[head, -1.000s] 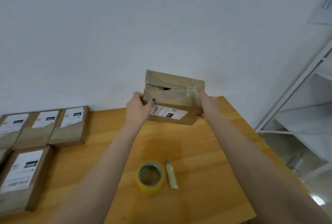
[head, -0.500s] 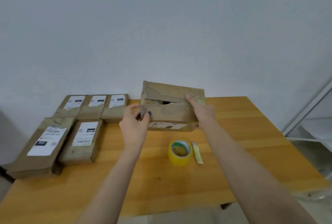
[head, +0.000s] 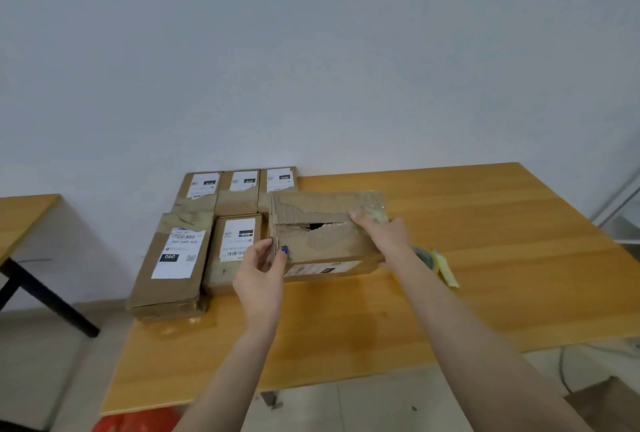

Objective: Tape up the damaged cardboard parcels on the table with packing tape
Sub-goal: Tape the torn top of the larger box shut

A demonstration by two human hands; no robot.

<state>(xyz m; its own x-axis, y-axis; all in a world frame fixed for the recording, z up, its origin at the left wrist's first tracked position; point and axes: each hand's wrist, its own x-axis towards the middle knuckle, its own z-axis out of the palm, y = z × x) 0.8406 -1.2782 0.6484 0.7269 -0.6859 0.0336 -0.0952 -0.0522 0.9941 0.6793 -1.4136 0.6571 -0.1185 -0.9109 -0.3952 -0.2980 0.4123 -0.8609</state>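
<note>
The torn parcel [head: 325,237] sits in the middle of the frame, tipped up so its ripped face looks at you, between the stack of labelled parcels [head: 194,251] at left and the tape roll [head: 423,255], which peeks out behind your right forearm. Whether its lower edge rests on the desk [head: 502,258] is not clear. Both hands are clamped on it: your left hand [head: 261,269] pinches the left end, thumb on the front, and your right hand [head: 381,234] holds the right end with fingers laid over a patch of tape [head: 376,211] already stuck there. The step looks like bedding that patch down before the gash is bridged. Rub outward from the middle of the tape so no bubble stays under it, and brace from behind with the left hand – the corrugated edge along the tear looks soft and would probably buckle under a hard push. The dark hole at the centre of the tear is uncovered, so the next strip should likely run lengthwise across it. Press the ragged lips together first – tape laid over a gap tends to sag. Set the parcel flat on the desk before you reach for the roll.
</note>
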